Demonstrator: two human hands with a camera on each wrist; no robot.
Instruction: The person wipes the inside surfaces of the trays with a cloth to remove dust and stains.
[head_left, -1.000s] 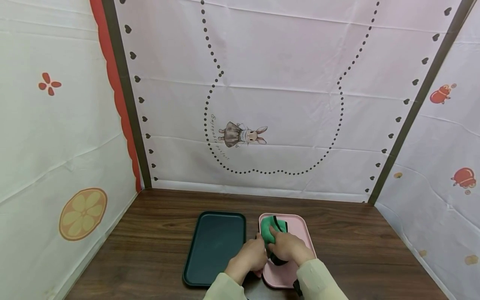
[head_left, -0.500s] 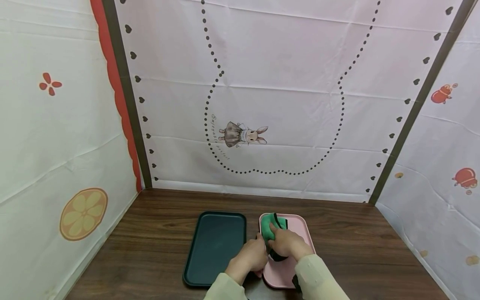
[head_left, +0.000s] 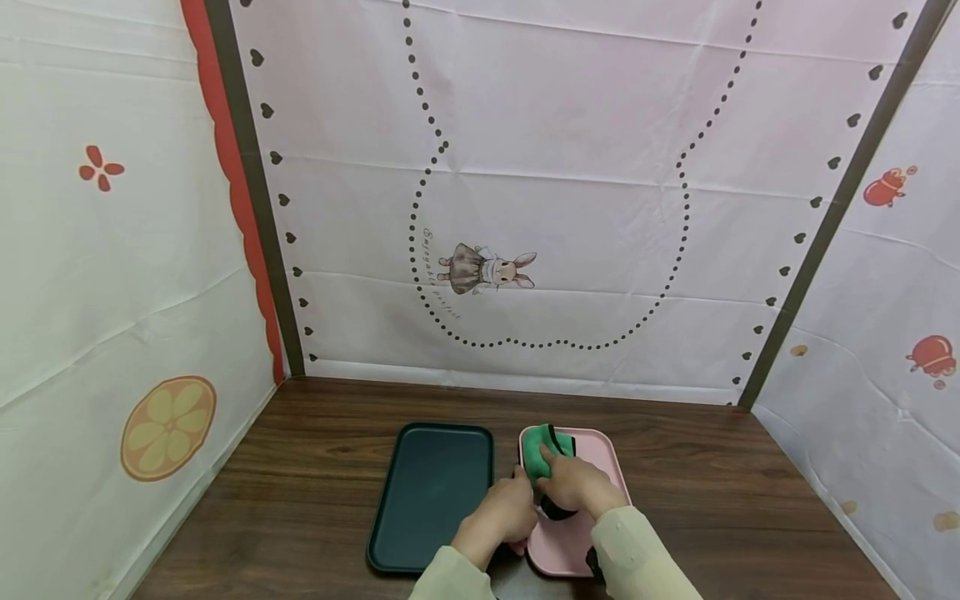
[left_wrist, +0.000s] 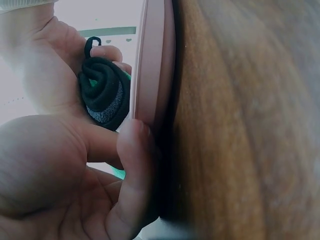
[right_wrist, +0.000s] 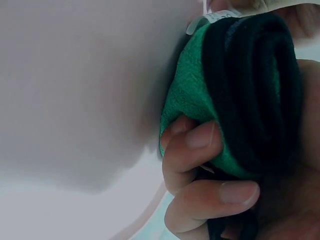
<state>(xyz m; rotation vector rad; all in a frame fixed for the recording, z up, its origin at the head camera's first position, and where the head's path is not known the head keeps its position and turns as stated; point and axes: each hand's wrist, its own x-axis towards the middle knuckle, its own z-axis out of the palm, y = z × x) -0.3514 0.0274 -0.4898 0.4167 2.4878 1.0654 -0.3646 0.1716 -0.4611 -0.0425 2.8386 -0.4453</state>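
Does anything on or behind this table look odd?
The rabbit print on the back curtain lies sideways, its lettering running downward, as though it were hung turned. I see no spill or damage around the pink tray and green cloth.

wears long, pale cream sleeves (head_left: 641, 557) with a faint green tinge, lightly creased; shows one whitish, finely ridged cuff (left_wrist: 24, 3) up close; has a bare left hand (head_left: 507, 510) and a bare right hand (head_left: 576, 485), with short, rounded fingernails (right_wrist: 201, 136) on the latter.
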